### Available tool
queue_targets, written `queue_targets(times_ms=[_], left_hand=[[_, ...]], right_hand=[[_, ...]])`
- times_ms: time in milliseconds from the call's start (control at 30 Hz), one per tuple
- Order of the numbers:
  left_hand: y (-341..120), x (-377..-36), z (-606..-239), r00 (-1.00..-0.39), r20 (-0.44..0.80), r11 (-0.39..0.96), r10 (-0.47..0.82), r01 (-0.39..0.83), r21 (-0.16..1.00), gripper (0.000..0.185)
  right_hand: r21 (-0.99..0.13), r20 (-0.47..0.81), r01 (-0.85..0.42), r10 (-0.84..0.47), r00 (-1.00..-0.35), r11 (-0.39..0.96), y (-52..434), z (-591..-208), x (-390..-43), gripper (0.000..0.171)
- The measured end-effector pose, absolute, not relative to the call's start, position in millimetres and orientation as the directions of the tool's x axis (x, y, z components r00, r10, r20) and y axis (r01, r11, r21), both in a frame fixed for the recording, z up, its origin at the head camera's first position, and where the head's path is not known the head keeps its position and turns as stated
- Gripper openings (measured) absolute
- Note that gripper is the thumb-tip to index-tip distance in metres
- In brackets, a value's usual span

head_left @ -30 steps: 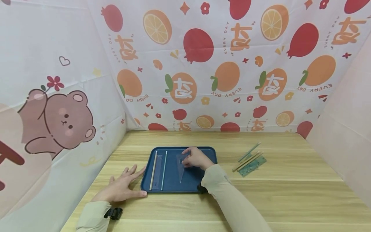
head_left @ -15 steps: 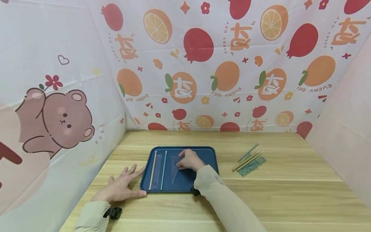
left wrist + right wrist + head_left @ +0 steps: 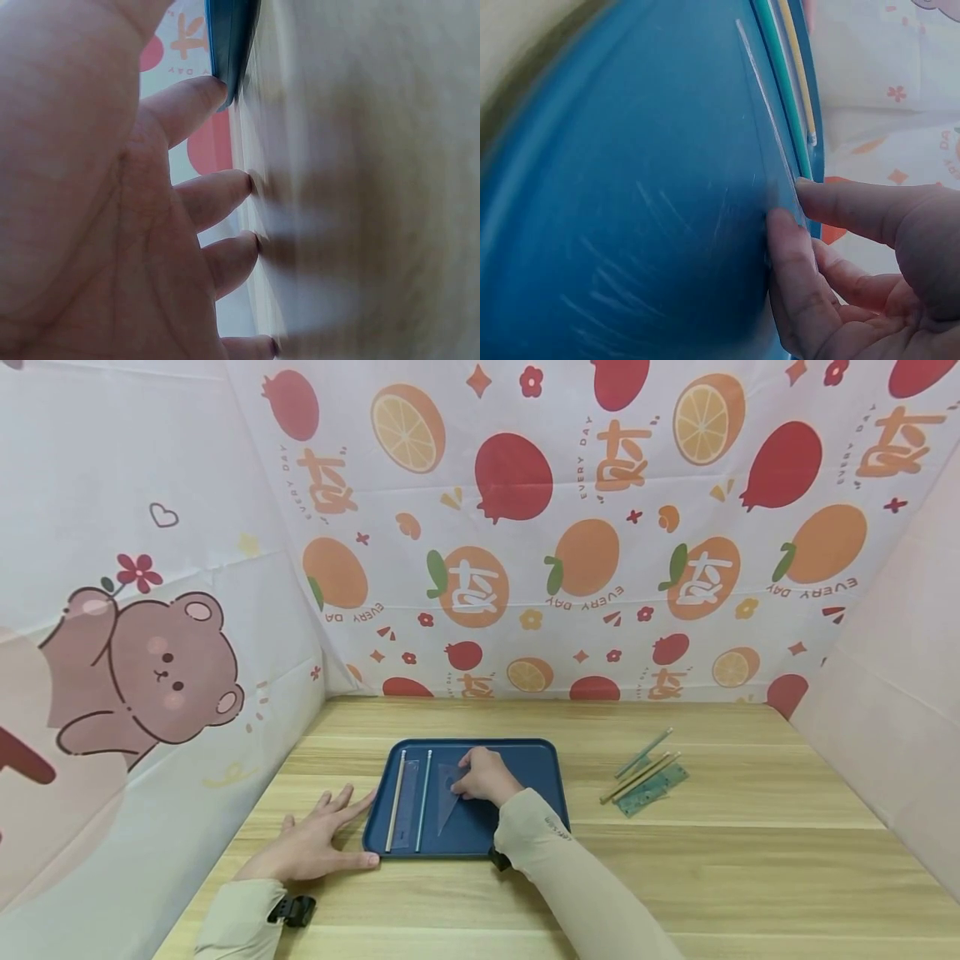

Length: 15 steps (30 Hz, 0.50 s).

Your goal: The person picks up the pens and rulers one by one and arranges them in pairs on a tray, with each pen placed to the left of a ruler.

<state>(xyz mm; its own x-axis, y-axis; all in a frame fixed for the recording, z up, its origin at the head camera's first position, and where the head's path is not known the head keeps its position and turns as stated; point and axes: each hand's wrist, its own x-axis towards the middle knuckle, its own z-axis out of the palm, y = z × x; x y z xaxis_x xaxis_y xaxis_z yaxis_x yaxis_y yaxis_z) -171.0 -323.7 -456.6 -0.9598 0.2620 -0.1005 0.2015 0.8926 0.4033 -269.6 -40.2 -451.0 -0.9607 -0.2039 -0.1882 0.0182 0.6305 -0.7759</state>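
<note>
A blue tray lies on the wooden table. In it, from the left, lie a wood-coloured pencil, a clear ruler, a teal pencil and a clear triangle. My right hand pinches the triangle's top corner, and in the right wrist view thumb and forefinger meet on its edge, beside the teal pencil and the wood-coloured one. My left hand lies flat on the table, fingers spread, thumb against the tray's left front rim.
To the right of the tray lie a green ruler and a few pencils on the table. Printed cloth walls close in the left, back and right sides. Bare wood stretches along the front and far right.
My right hand has slid the clear triangle leftwards across the tray, close to the teal pencil. The left hand has stayed where it was.
</note>
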Motion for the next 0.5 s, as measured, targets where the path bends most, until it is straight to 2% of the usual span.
queue_targets(times_ms=[500], left_hand=[[-323.2,-169.0,-453.7,-0.960,-0.115,0.890,0.255,0.187,0.416,0.109]], right_hand=[[-0.664,-0.126,-0.063,-0.195,-0.973,0.745,-51.0,-453.9,-263.8,0.037]])
